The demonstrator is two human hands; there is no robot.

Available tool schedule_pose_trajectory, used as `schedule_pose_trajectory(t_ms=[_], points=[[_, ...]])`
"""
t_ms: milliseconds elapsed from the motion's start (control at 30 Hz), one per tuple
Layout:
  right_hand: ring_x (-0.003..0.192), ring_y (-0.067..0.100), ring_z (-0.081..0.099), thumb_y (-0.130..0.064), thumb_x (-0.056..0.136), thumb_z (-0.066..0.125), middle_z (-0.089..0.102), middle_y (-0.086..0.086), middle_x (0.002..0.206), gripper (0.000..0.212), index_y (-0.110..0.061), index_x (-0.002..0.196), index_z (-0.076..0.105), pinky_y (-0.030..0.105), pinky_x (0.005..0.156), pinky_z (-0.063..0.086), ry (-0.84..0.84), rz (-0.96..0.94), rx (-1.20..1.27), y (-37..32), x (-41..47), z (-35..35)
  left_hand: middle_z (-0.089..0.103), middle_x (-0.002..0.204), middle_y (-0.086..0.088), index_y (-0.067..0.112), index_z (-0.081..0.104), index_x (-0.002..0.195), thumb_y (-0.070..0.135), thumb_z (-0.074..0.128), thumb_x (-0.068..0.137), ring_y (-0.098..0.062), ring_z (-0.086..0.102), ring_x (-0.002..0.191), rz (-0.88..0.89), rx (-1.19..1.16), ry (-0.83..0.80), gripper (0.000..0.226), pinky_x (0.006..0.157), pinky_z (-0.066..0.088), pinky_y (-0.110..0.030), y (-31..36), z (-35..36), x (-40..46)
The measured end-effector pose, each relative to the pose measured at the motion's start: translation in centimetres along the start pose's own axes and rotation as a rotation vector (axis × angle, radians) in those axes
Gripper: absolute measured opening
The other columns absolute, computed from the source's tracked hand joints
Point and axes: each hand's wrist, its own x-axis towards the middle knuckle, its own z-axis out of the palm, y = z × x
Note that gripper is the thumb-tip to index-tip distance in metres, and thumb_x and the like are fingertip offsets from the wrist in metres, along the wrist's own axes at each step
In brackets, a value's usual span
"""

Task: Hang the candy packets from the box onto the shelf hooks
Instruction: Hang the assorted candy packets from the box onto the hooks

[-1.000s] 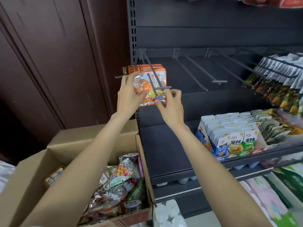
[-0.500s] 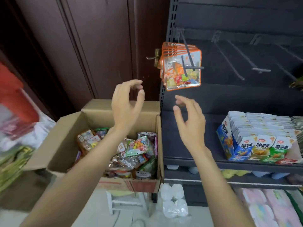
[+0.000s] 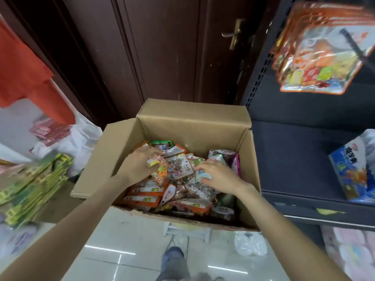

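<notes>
Reaching down into the open brown cardboard box [image 3: 192, 116], both hands sit among the heaped colourful foil candy packets [image 3: 178, 191]. The left hand [image 3: 138, 165] curls on an orange-and-clear packet [image 3: 162, 173]; the right hand [image 3: 219, 177] pinches a pale green one [image 3: 202, 176]. The hung orange-edged packets [image 3: 320, 55] on the shelf hook [image 3: 354, 45] lie up and right, nearer the right hand.

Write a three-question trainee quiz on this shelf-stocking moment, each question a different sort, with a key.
1. True or false: both hands, left hand and right hand, are inside the cardboard box.
2. The hung candy packets have borders of: A) orange B) blue C) black
3. Fill in: the door handle is mounted on a dark brown ____.

Key: 1 true; 2 A; 3 door.
</notes>
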Motion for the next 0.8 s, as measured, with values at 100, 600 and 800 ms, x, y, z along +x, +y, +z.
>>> schedule_pose_trajectory(t_ms=[100,600,800], points=[[0.134,0.028,0.037,-0.032,0.095,0.057,0.040,0.006,0.148,0.050,-0.024,0.142,0.043,0.040,0.107,0.035,-0.078,0.079,-0.064,-0.5,5.4,2.1,0.040,0.146,-0.001,0.029,0.041,0.140,0.033,0.065,0.087,-0.024,0.034,0.136,0.013,0.275,-0.278,0.058,0.111,0.029,-0.036,-1.4,1.2,2.7],[0.104,0.032,0.061,-0.003,0.091,0.051,0.065,0.013,0.114,0.049,-0.017,0.136,0.036,0.039,0.076,0.047,0.162,0.153,-0.315,-2.4,16.8,5.4,0.013,0.159,-0.014,0.012,0.008,0.153,0.082,0.047,0.073,-0.037,0.004,0.146,0.068,0.747,-0.627,0.113,0.117,-0.003,-0.053,-4.0,4.3,8.1],[0.083,0.031,0.069,-0.001,0.083,0.062,0.071,0.006,0.100,0.038,-0.022,0.115,0.061,0.037,0.064,0.052,0.283,0.154,-0.305,-0.1,14.3,6.0,0.025,0.153,-0.013,0.013,0.014,0.152,0.084,0.047,0.071,-0.037,0.018,0.141,0.143,0.780,-0.577,0.112,0.118,0.002,-0.053,-3.8,4.2,8.9]])
